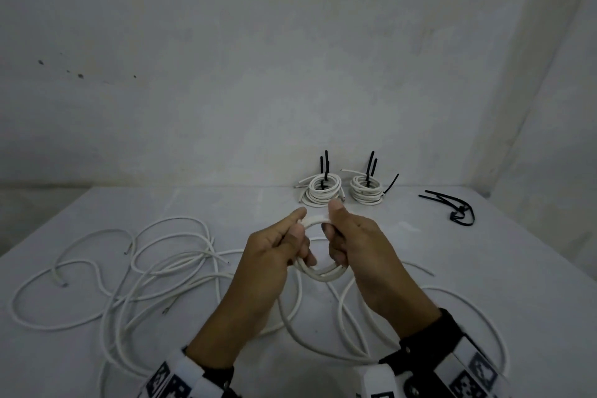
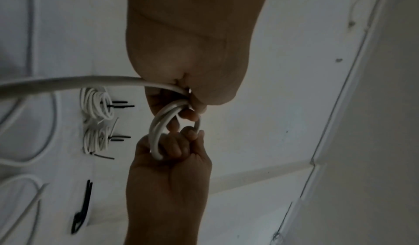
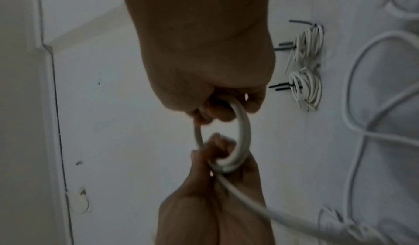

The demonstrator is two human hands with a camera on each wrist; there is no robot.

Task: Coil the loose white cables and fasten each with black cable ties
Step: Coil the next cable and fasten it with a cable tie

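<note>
Between both hands [image 1: 318,255], white cable coil [image 1: 319,273]

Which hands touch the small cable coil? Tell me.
Touching, both. The head view shows the left hand and the right hand each curled round opposite sides of the coil.

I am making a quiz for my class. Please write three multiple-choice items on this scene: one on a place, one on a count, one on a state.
1. Where do the spare ties lie?
A. far right of the table
B. under the loose cables
C. in the left hand

2. How many tied coils stand at the wall?
A. one
B. two
C. four

3. The coil in the hands is:
A. tied
B. untied
C. on the table

Key: 1 A, they lie right of the tied coils. 2 B, two bundles. 3 B, no tie on it; the left hand and right hand hold it up.
</note>
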